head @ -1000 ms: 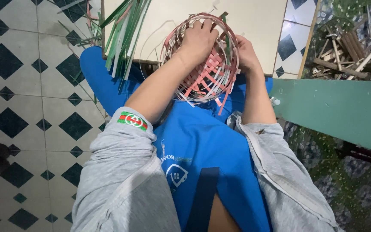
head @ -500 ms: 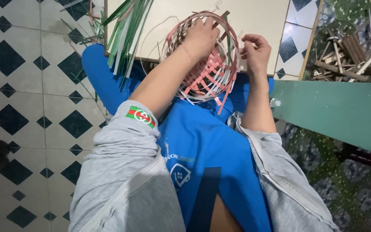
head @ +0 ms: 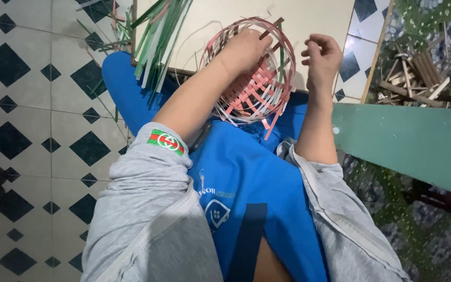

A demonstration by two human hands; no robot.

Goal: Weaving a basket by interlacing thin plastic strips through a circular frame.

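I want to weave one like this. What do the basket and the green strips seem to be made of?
Basket: flat pink and white strips, thin and springy, smooth, probably plastic strapping, possibly dyed cane. Green strips: same flat bands with a slight sheen, likely plastic too.

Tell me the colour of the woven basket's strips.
Pink and white strips in the basket, clearest in the head view.

Lying tilted on its side at upper centre of the frame: half-woven basket (head: pixel 257 89) of pink and white strips, loose ends sticking out, open mouth facing the camera.
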